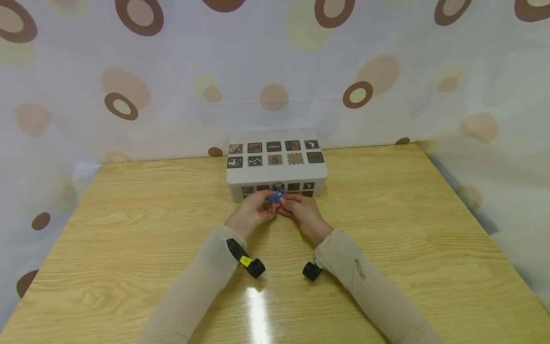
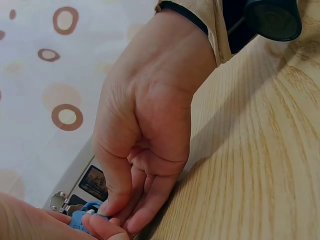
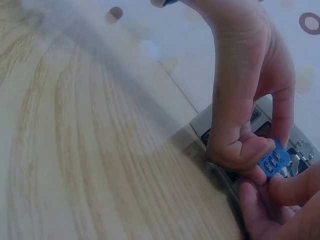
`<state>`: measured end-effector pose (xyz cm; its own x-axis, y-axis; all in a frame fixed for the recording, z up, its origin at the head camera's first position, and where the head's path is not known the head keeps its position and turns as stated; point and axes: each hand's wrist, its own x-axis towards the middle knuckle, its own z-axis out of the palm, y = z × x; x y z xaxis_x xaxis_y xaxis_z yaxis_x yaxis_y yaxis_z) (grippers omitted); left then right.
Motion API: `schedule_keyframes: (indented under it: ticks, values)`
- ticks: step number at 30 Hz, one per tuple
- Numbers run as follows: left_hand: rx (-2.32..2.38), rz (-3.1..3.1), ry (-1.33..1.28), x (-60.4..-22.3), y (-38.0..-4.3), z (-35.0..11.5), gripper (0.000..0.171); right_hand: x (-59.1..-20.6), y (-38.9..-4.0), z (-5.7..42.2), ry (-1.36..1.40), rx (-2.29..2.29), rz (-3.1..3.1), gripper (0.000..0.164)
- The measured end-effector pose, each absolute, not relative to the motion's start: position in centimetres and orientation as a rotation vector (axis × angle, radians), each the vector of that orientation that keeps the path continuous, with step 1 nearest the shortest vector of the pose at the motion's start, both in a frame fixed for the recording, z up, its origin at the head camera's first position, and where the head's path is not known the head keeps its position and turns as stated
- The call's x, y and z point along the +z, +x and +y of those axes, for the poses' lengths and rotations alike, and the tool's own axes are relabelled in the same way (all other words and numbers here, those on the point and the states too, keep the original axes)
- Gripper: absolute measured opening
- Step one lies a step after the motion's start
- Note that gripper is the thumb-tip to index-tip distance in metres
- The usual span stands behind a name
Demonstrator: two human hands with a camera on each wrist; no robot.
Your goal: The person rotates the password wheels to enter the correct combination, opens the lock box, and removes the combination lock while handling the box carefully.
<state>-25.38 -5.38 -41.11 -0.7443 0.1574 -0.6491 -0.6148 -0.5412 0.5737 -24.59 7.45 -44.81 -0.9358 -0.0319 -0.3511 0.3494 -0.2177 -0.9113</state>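
Observation:
A small blue combination padlock with rows of number dials is at the front of a white box, by its metal latch. My left hand pinches the padlock from the left between thumb and fingers. From the other side my right hand grips it, thumb and fingertips curled against its body. In the left wrist view only part of the padlock shows; fingers cover the rest, with the shackle close to the latch.
The box stands at the back of a wooden table, its lid down and covered in small dark square pictures. Behind it hangs a white curtain with brown and green circles. More curtain borders the table at left and right.

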Motion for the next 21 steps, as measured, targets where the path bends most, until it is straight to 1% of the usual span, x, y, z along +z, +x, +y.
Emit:
schedule_keyframes:
  ticks: [10, 21]
  values:
    - [2.286, 1.163, -0.696, -41.3, -24.9, -5.2, 0.009, -44.7, -24.2, 7.9, 0.368, -2.24, 1.786, 0.03]
    - [2.266, 1.173, -0.598, -40.6, -24.4, -4.9, 0.014, -44.3, -23.8, 8.6, 0.36, -2.224, 1.831, 0.031]
